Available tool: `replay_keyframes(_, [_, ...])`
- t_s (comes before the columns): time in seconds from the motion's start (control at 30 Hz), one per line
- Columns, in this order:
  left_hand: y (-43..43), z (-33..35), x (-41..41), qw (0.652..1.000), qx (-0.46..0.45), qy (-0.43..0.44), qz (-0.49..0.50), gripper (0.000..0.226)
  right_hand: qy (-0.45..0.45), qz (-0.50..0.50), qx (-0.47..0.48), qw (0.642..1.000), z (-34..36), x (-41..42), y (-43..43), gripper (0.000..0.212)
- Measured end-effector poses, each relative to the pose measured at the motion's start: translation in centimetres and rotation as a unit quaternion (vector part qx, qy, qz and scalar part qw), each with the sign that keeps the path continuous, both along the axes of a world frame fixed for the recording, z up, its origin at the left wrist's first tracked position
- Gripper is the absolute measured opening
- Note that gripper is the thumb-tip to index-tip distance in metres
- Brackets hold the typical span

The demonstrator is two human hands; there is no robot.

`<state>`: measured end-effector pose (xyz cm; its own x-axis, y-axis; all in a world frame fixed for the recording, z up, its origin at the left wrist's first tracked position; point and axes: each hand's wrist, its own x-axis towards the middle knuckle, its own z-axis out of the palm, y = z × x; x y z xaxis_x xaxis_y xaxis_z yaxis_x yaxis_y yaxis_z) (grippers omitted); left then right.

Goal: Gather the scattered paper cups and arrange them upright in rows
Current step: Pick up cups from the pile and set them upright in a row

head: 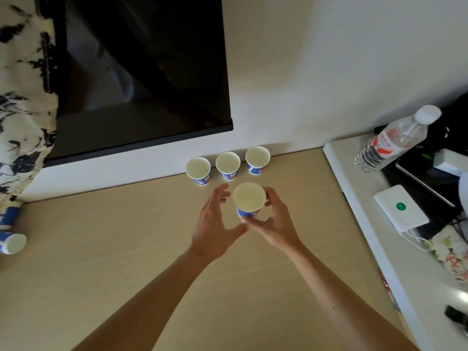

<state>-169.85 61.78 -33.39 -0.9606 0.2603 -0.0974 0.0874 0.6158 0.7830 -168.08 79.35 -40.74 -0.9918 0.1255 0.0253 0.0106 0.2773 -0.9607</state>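
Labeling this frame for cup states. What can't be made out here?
Head view only:
- Held cup: base hidden by right hand; on table or lifted, cannot tell.
- Fallen cup: cut off by left frame edge.
- Second cup: partly under patterned curtain.
- Cup print: too small.

Landmark: dark screen (141, 72) on wall, above far edge of wooden counter (126, 249). Left of screen: patterned curtain (22, 97), white with dark blue-black blotches, hanging to counter level. Right of screen, well apart: white shelf (359, 198) along counter's edge. On it, clear water bottle (395, 140), white cap, red-white label, upright. Nearer than bottle: white box (401, 211) with green round mark, white cable attached. Farther right of screen, near bottom: floral cloth (450, 254).
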Motion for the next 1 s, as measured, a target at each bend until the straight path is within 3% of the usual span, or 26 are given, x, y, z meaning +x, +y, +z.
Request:
replay_keyframes(0.13, [-0.7, -1.0, 0.1, 0.999, 0.0, -0.021, 0.032, 0.09, -0.007, -0.17, -0.007, 0.985, -1.0, -2.4, 3.9, 0.058])
replay_keyframes(0.27, [-1.4, -2.1, 0.5, 0.998, 0.001, -0.038, 0.056, 0.083, -0.056, -0.251, 0.024, 0.966, -2.5, -6.3, 7.1, 0.057])
replay_keyframes(0.57, [-3.7, -3.1, 0.3, 0.996, -0.011, -0.045, 0.077, 0.075, -0.101, -0.251, 0.082, 0.959, -5.3, -11.0, 9.1, 0.059])
replay_keyframes(1.0, [-6.5, -3.8, 0.4, 0.993, -0.007, -0.049, 0.104, 0.072, -0.09, -0.257, 0.072, 0.96, -5.6, -11.3, 8.7, 0.074])
